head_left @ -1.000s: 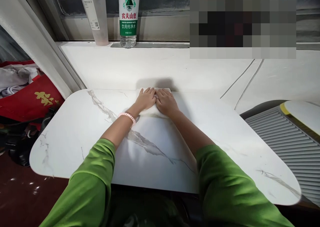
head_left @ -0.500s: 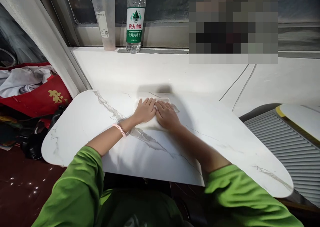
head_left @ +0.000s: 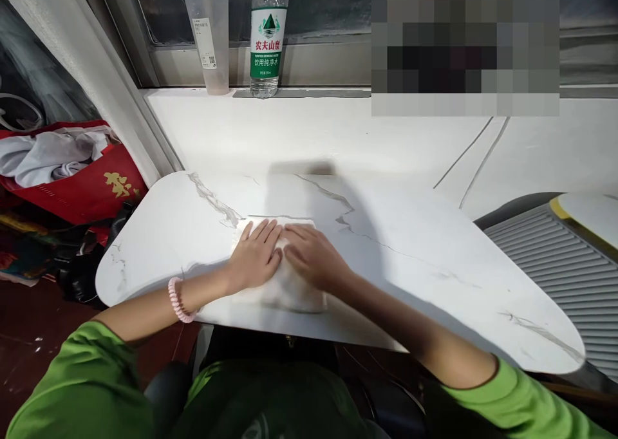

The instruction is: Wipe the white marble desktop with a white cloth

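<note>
A white folded cloth [head_left: 290, 291] lies flat on the white marble-patterned table [head_left: 425, 233], close to its front edge. On the cloth's upper left part rests my left hand [head_left: 257, 252], palm down with its fingers stretched out; a pink coiled band [head_left: 177, 300] circles that wrist. My right hand [head_left: 313, 255] presses on the cloth's upper right part, fingers extended and pointing left, close to the left hand's fingers. Neither hand grips the cloth.
On the window ledge stand a clear plastic cup [head_left: 210, 46] and a water bottle [head_left: 268, 46]. A red bag [head_left: 96, 185] with white fabric is at the left, beside a pale curtain [head_left: 91, 59]. A grey ribbed surface [head_left: 555, 265] lies at the right.
Both hands and the cloth have moved toward me and slightly left, from near the table's back edge to near its front edge. The camera view has shifted a little.
</note>
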`<state>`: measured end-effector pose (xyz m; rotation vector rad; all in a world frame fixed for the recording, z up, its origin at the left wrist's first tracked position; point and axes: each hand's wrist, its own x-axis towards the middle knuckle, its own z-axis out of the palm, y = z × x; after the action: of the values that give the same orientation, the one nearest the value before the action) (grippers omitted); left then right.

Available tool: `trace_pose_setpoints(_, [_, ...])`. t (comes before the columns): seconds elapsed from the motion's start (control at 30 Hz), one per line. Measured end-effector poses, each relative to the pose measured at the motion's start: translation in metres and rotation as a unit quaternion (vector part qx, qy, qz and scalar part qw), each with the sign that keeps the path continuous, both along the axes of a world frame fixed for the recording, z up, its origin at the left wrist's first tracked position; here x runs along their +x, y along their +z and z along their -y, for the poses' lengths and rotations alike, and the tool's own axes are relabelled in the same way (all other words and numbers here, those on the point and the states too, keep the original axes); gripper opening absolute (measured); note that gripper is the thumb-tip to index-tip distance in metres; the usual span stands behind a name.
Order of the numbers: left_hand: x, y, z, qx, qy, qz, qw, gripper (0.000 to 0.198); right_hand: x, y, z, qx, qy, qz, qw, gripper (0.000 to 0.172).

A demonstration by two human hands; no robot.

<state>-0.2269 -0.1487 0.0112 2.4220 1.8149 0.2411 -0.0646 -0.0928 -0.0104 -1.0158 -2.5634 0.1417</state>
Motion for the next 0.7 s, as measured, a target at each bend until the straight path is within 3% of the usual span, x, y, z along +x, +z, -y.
trace_pose_setpoints(0.13, [-0.003,0.004,-0.013,-0.014,0.021,0.009,1.000,0.052,0.011,0.022,-0.067,-0.043,-0.053,-0.042,0.997,0.036])
trace_pose_setpoints(0.37, [-0.006,-0.001,-0.058,0.021,0.063,0.006,0.998,0.049,0.043,0.057,-0.168,0.051,-0.227,-0.142,0.962,0.047])
trace_pose_setpoints(0.57, [-0.007,-0.008,-0.102,0.034,0.079,0.013,0.996,0.048,0.060,0.091,-0.200,0.081,-0.304,-0.176,0.933,0.066])
trace_pose_setpoints(0.7, [-0.005,-0.010,-0.125,0.040,0.093,0.017,0.995,0.046,0.043,0.084,-0.192,0.063,-0.281,-0.158,0.945,0.068])
